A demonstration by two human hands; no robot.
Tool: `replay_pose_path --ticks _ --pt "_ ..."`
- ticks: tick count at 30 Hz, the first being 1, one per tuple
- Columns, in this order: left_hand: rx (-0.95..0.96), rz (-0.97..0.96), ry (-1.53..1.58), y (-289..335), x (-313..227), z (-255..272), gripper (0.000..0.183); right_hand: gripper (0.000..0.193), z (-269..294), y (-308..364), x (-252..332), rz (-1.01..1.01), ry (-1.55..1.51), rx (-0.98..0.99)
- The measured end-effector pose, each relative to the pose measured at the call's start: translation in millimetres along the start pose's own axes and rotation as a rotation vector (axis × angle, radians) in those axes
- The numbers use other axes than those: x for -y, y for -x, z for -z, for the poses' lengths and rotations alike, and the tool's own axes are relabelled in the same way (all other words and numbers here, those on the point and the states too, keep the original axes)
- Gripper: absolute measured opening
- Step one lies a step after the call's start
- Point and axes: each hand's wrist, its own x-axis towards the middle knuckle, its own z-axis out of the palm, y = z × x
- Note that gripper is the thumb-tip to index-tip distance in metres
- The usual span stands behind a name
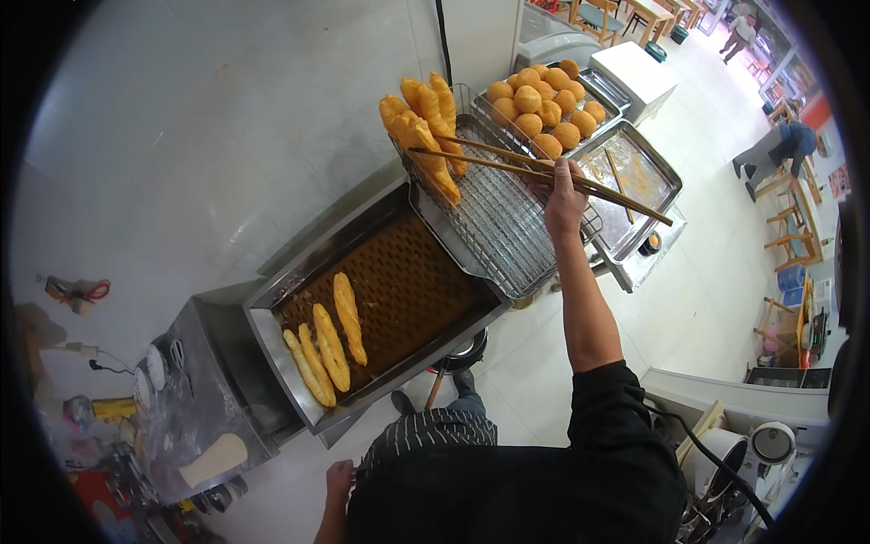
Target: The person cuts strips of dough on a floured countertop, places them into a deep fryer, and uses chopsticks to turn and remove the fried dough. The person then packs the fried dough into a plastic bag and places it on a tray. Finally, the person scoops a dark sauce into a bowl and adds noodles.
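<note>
My right hand [564, 195] is closed around a pair of long wooden chopsticks [507, 160], stretched out over a wire draining rack [498, 218]. The chopstick tips lie against golden fried dough sticks [424, 154] stood together at the rack's far left end; whether they pinch one, I cannot tell. Below and left of the rack is a fryer [399, 272] of brown oil. Several paler dough sticks [331, 347] float at its left end. Low beside the striped apron [426, 440], my left hand [340, 479] has its fingers curled; anything inside them is hidden.
Round fried balls [548, 109] are heaped behind the rack. A metal tray [634, 186] with another stick stands to its right. Left of the fryer, a steel counter [204, 408] bears a flat piece of dough [214, 460]. Pots [725, 453] stand at lower right. Two people are in the distance.
</note>
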Motion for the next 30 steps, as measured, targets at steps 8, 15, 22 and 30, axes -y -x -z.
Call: replay_pose_path --ticks 8,15,22,30 --pt "-0.014 0.043 0.099 -5.5 27.1 2.5 0.036 0.03 -5.8 21.8 28.4 -0.036 -0.001 0.009" --pt "0.003 0.105 0.195 -8.7 63.5 15.0 0.038 0.022 -6.6 150.8 69.0 -0.018 0.131 0.127" --pt "0.097 0.115 0.237 -46.0 97.3 52.4 0.04 0.015 -99.6 359.4 -70.9 -0.137 0.593 0.363" --pt "0.075 0.022 0.322 -83.3 191.2 131.1 0.039 0.01 -180.9 447.8 -167.7 0.128 0.753 0.398"
